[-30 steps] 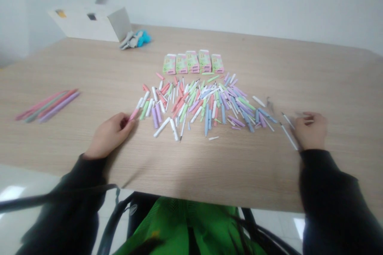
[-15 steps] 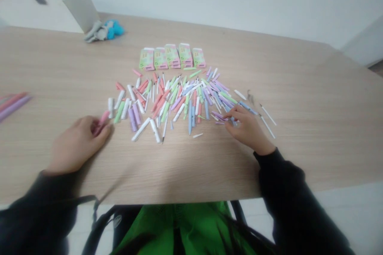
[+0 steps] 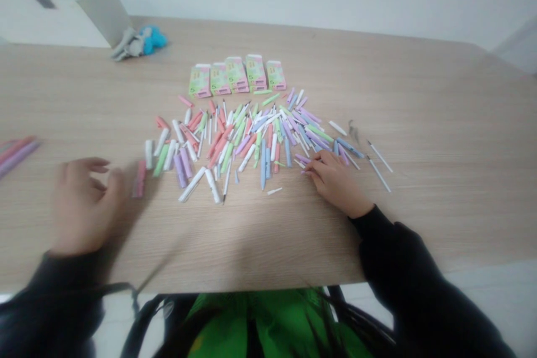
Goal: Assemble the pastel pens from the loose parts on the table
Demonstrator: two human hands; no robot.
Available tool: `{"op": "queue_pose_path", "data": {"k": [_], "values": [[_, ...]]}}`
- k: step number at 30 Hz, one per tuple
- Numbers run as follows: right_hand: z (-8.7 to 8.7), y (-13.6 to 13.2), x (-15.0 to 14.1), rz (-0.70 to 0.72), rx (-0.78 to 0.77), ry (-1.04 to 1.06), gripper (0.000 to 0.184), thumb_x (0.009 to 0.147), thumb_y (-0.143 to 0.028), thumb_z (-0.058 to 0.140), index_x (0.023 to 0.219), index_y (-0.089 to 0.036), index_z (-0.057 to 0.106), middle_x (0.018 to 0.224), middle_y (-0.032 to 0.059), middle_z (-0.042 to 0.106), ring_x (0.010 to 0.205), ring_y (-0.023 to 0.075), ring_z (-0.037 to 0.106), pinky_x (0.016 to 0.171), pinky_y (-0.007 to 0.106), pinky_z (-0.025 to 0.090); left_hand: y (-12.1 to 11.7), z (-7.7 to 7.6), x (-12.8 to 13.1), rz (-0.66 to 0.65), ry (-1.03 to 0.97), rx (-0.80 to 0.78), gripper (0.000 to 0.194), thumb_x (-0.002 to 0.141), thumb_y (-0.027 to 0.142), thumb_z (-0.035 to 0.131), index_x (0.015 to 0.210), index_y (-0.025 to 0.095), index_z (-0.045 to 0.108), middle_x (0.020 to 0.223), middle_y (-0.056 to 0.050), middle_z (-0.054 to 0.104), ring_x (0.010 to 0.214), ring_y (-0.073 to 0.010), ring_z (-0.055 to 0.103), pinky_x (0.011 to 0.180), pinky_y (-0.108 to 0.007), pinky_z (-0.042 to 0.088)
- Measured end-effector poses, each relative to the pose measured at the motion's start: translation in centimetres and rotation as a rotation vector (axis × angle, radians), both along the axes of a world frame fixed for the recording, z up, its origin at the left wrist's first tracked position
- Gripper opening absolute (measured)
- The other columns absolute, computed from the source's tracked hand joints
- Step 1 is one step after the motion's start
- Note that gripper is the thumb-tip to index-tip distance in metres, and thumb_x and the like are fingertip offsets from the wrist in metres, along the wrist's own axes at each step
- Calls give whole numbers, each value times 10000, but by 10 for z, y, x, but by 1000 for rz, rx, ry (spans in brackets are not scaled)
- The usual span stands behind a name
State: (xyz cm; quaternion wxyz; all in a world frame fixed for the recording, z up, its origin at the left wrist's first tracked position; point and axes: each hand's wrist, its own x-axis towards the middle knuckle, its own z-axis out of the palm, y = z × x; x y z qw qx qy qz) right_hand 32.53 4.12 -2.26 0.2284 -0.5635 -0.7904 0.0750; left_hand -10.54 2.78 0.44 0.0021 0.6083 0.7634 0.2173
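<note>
My left hand (image 3: 88,201), slightly blurred, is raised over the left of the table with fingers apart and nothing in them. Just right of it lies a pink pen barrel (image 3: 140,179), at the left end of a row of white, green and purple pen parts. My right hand (image 3: 338,182) rests at the near right edge of the pile of pen parts (image 3: 251,134). Its thumb and forefinger pinch a small purple pen piece (image 3: 302,159), partly hidden by the fingertips. Two white refills (image 3: 378,173) with dark tips lie to its right.
Behind the pile stands a row of several green and pink pen boxes (image 3: 236,74). Pink and purple pens (image 3: 19,154) lie at the far left. A grey and blue bundle (image 3: 140,42) sits at the back left beside a white box (image 3: 59,22) with a raised flap.
My left hand has let go of the pink pen barrel and drawn back to the left, opening. My right hand has shifted slightly left among the purple pieces.
</note>
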Motion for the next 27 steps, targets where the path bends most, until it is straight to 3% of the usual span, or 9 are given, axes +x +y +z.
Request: {"op": "queue_pose_path", "data": {"k": [2, 4, 7, 10, 15, 17, 21, 24, 27], "values": [[11, -3, -9, -6, -17, 189, 127, 905, -148, 571, 874, -190, 687, 947, 89, 684, 912, 252, 618, 856, 418, 470, -2, 8, 18, -61, -122, 123, 174, 940, 359, 484, 992, 197, 524, 880, -21, 529, 767, -181, 512, 662, -295, 404], [25, -8, -23, 30, -83, 448, 81, 911, -190, 606, 889, -198, 683, 865, 42, 701, 826, 209, 637, 786, 362, 488, -2, 20, 49, -278, -391, 56, 147, 940, 327, 507, 939, 185, 547, 810, -5, 550, 700, -143, 508, 644, -274, 413], [45, -19, -48, 152, -186, 702, 55, 901, -228, 659, 866, -209, 697, 826, 3, 715, 783, 170, 648, 746, 315, 495, -1, 36, 106, -742, -659, -171, 191, 914, 365, 599, 922, 174, 597, 756, 5, 597, 650, -121, 546, 638, -262, 449], [53, -28, -65, 253, -200, 797, 78, 911, -214, 656, 855, -221, 709, 834, -4, 719, 799, 158, 654, 751, 303, 504, 1, 40, 151, -970, -816, -435, 248, 947, 402, 564, 867, 170, 601, 752, 3, 630, 585, -101, 571, 588, -244, 459], [43, -27, -66, 299, -136, 738, 107, 920, -189, 640, 861, -228, 720, 847, -1, 720, 823, 151, 658, 779, 301, 507, 7, 27, 171, -975, -887, -489, 407, 990, 421, 475, 684, 167, 562, 565, 22, 565, 528, -103, 546, 596, -246, 432], [37, -21, -54, 233, -135, 668, 95, 912, -204, 643, 880, -226, 730, 847, 8, 731, 816, 160, 667, 771, 311, 509, 12, 20, 166, -945, -844, -470, 422, 995, 415, 462, 662, 171, 553, 567, 16, 569, 566, -113, 552, 641, -253, 437], [23, -13, -21, -53, -114, 496, 167, 876, -148, 584, 919, -190, 740, 818, 37, 731, 715, 180, 657, 663, 324, 500, 20, 13, 154, -857, -824, -476, 407, 998, 428, 436, 677, 190, 514, 512, 35, 522, 514, -114, 481, 594, -255, 404], [13, -15, -9, -78, -88, 268, 158, 846, -127, 593, 885, -163, 742, 853, 64, 706, 703, 186, 634, 681, 343, 498, 21, 14, 148, -804, -845, -513, 383, 974, 448, 469, 689, 197, 516, 465, 51, 449, 457, -112, 397, 510, -252, 333], [6, -19, -14, -58, -71, 135, 135, 859, -170, 624, 941, -141, 727, 966, 104, 677, 831, 229, 648, 783, 384, 513, 19, 15, 147, -766, -837, -519, 396, 950, 459, 508, 654, 195, 521, 453, 49, 418, 452, -110, 373, 489, -252, 295]]}}
